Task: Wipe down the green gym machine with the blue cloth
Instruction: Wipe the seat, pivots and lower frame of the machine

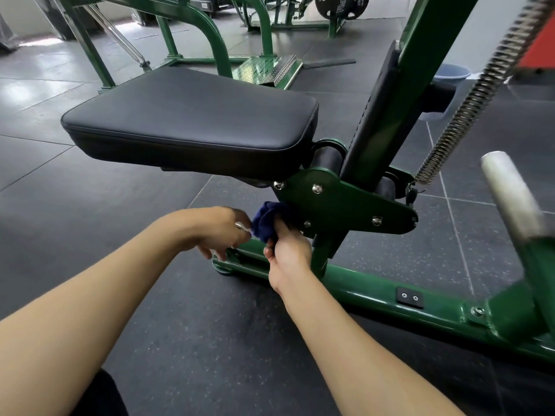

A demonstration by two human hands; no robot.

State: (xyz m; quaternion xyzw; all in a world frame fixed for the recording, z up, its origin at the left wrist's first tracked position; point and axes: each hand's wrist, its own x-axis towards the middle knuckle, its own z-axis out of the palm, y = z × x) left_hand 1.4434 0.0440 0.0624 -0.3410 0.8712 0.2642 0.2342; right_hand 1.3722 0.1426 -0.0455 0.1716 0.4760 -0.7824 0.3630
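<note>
The green gym machine has a green bolted bracket plate [345,202] under a black padded seat [192,115], and a green base rail [375,292] along the floor. A bunched dark blue cloth [265,220] sits against the plate's lower left edge. My right hand [288,256] grips the cloth from below, fingers curled round it. My left hand [222,232] is just left of the cloth, its fingertips at the cloth's edge, fingers loosely bent downward. Whether the left hand pinches the cloth is unclear.
A black back pad on a green upright [378,121] rises to the right, beside a long steel spring [480,94]. A silver weight peg [507,190] sticks up at right. A blue basin [450,74] and other green machines [192,28] stand behind on dark rubber flooring.
</note>
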